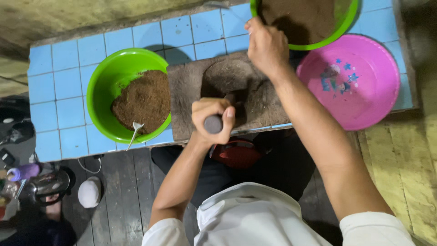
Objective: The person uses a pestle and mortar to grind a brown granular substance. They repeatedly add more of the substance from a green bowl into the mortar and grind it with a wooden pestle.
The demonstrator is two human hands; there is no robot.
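My left hand is closed around the grey end of a pestle that stands in the hollow of a stone mortar slab on the blue tiled counter. My right hand is closed on a thin handle, probably a spoon, at the rim of a green bowl filled with brown powder at the far side. Another green bowl to the left holds brown powder and a white spoon.
An upturned pink basin rests on the counter's right end. On the dark wooden floor below sit a red object, a white cap-like object, a metal kettle and a purple bottle. Yellow planks lie at the right.
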